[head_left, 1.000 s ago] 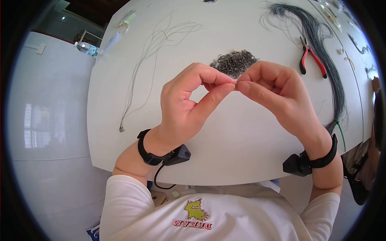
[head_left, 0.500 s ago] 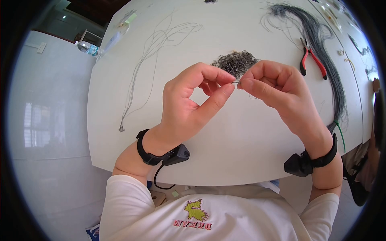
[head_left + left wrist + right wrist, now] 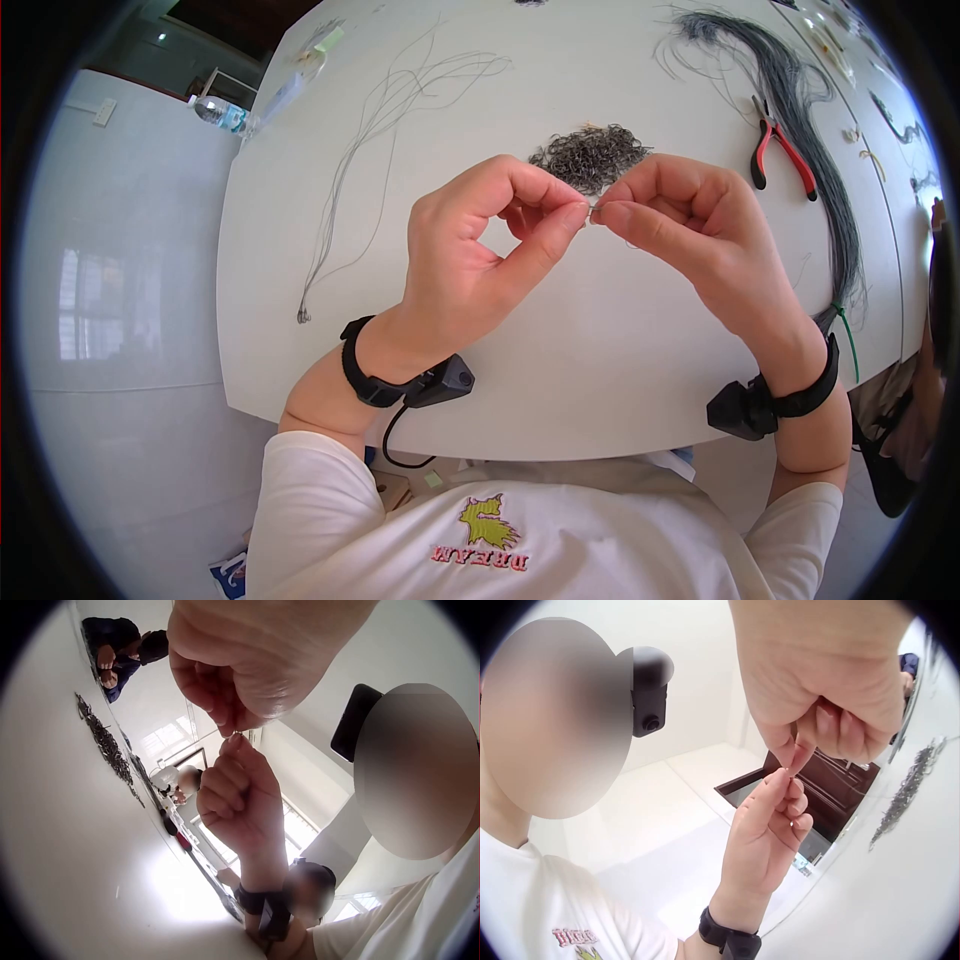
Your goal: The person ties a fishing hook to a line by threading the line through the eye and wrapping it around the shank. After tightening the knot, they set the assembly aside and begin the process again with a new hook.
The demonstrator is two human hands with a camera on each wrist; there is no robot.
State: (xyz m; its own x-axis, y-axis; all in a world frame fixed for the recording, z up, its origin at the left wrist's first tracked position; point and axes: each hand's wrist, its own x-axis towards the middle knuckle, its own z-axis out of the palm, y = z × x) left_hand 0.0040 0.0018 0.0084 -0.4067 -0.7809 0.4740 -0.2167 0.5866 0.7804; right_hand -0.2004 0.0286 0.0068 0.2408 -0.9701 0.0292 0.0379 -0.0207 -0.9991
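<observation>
In the head view, both hands meet fingertip to fingertip over the table, just in front of a pile of small dark fish hooks (image 3: 588,158). My left hand (image 3: 478,235) pinches a tiny fish hook (image 3: 594,209) between thumb and index finger, most of it hidden by the fingertips. Thumb and index finger of my right hand (image 3: 690,215) pinch a thin fishing line (image 3: 629,244), which curves out below them. The wrist views show the fingertips of the two hands almost touching, the other right fingers curled toward the palm.
Long strands (image 3: 360,140) tied into small clumped ends lie at left on the white table (image 3: 560,370). Red-handled pliers (image 3: 783,150) rest beside a thick bundle of dark line (image 3: 832,190) at right. A water bottle (image 3: 218,115) is at the far left edge.
The fingertips first met closely, then parted slightly and showed the hook and a loop of line. Now the left thumb and index finger are closed together again; the hands have barely shifted.
</observation>
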